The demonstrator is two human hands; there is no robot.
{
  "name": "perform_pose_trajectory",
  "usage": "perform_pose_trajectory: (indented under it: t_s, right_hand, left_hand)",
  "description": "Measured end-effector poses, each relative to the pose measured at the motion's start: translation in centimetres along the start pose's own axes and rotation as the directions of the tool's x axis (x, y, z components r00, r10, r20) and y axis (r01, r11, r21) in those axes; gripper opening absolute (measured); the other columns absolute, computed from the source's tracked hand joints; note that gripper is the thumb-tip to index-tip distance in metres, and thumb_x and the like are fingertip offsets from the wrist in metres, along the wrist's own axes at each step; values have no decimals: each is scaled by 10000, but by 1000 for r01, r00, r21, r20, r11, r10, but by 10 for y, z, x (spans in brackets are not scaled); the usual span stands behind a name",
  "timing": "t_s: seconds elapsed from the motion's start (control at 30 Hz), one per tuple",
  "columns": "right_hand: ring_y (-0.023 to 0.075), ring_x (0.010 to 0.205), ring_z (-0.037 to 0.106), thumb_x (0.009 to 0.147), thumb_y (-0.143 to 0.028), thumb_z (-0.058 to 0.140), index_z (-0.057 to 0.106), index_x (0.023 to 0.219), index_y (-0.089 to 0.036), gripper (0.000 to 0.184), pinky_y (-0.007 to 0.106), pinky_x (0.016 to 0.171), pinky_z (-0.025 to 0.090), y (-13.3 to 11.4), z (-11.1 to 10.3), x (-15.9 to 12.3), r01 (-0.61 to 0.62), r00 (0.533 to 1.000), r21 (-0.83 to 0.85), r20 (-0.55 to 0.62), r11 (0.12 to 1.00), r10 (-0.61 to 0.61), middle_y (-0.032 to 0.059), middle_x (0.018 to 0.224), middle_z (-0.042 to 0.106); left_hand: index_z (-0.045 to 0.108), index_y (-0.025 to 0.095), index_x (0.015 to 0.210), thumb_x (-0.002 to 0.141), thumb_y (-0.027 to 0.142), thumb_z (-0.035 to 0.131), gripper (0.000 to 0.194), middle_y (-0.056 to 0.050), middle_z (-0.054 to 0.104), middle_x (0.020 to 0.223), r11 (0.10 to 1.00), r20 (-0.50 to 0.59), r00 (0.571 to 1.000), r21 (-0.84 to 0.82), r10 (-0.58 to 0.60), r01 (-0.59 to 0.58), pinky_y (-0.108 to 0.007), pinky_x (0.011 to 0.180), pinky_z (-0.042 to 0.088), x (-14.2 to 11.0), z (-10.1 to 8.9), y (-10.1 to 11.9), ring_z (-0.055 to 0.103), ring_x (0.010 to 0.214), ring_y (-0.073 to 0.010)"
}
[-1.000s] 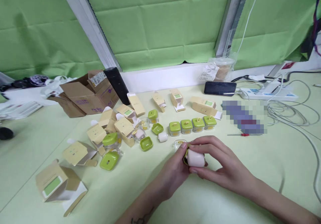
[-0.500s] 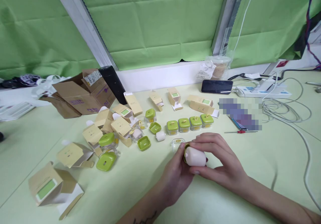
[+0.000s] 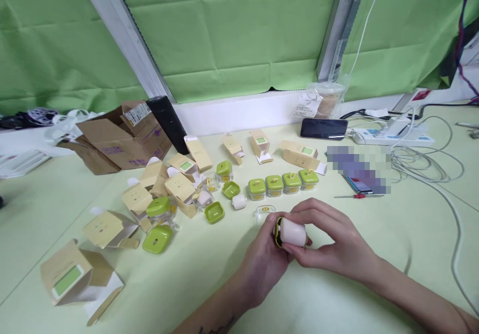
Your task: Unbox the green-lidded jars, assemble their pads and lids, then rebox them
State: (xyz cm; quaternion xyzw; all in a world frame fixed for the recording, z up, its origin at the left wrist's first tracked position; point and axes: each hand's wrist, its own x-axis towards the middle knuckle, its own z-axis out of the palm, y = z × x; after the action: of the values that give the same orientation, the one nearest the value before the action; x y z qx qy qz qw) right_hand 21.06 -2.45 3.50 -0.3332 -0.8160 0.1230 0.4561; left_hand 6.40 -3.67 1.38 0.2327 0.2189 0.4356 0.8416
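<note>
My left hand is closed around a green lid, whose rim shows beside the thumb. With fingers and thumb, my right hand grips a white rounded cylinder and holds it against the open inner side of that lid. How far it sits inside is hidden. Just behind the left fingertips stands a clear small container. Another white cylinder lies on the table near two upturned green lids. Several clear containers with green lids stand in a row beyond my hands.
Opened small cartons spread across the left and back. A brown cardboard box and a black cylinder stand behind them. At right are a phone, a red-handled screwdriver, a power strip and looped cables.
The white cylinder has turned slightly and shifted right in my fingers, and more of the green lid's inside shows. Both hands stay in nearly the same place.
</note>
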Motion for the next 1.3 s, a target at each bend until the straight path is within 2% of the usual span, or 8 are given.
perform_pose_trajectory:
  t_s: [0.17,0.37,0.5,0.6,0.8,0.93,1.1,1.3]
  right_hand:
    - [171,690,582,715,-155,676,594,898,-191,204,286,585,499,0,-7,2,-49,990,63,139,997,39,35,773,609]
    - [160,659,570,644,-101,684,573,899,-202,296,275,554,487,1,-10,1,-40,991,128,129,991,23,25,769,605]
    - [162,709,594,694,-138,686,568,978,-221,318,267,567,504,1,-14,1,5,990,148,137,989,-25,41,847,622]
    - [163,745,608,720,-127,671,563,1004,-218,317,271,612,520,0,-19,1,34,990,128,134,991,-51,48,868,626]
    - [168,725,604,718,-163,665,571,969,-224,275,274,592,515,-1,-20,2,35,987,83,156,996,-48,47,856,633]
    - [158,693,584,688,-127,639,564,937,-217,275,264,565,495,0,-16,1,84,981,23,173,996,-87,40,831,621]
    - [171,696,544,663,-182,631,551,893,-210,245,260,517,453,0,-11,-3,159,972,-97,191,983,-138,43,799,577]
    - [174,696,521,647,-141,574,547,946,-216,310,275,554,473,-2,-9,0,185,965,-98,205,978,-162,33,780,553]
  left_hand:
    - [527,155,934,890,453,476,305,-52,635,813,983,0,1000,184,-7,7,-306,737,437,-2,-4,0,605,850,-200]
    - [457,191,926,821,400,548,251,-66,657,871,977,71,993,199,-89,73,-318,679,462,-2,-6,8,642,871,-239]
    - [406,228,1008,727,327,677,403,-39,656,876,961,193,963,236,-190,142,-329,709,489,-5,-10,19,659,879,-230]
    - [390,236,1139,740,361,690,515,-30,654,805,906,172,957,396,-232,149,-347,636,522,-7,-13,27,685,718,-215]
    - [487,198,1010,663,138,671,397,6,636,657,747,-17,997,662,-69,63,-248,567,474,-11,-1,30,636,579,-150]
    - [487,203,901,588,22,562,369,69,554,558,632,-47,998,775,41,11,-192,500,397,-12,5,25,544,506,-101]
    - [462,201,825,575,32,495,303,93,504,529,644,-21,980,757,196,-113,-177,487,332,-12,5,15,432,473,-62]
    - [462,201,812,565,49,500,292,89,498,527,605,1,969,781,249,-156,-188,478,330,-12,4,9,410,464,-66]
